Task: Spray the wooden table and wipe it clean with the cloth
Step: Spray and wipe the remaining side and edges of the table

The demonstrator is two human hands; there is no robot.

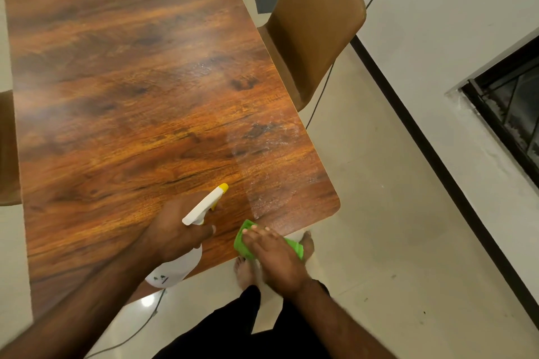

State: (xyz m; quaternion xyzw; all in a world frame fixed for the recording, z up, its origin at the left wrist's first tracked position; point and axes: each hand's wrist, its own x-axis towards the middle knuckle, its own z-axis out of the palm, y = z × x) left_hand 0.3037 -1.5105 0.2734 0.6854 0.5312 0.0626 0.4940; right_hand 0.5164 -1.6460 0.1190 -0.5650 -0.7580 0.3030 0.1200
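The wooden table fills the left and middle of the view. Wet spray patches shine near its right edge. My left hand grips a white spray bottle with a yellow nozzle, held over the table's near edge and pointing away to the right. My right hand presses flat on a green cloth at the table's near right corner, fingers straight over it.
A brown chair stands tucked against the table's right side. Part of another brown chair shows at the left edge. A thin cable runs over the pale floor. My bare feet stand below the table's near corner.
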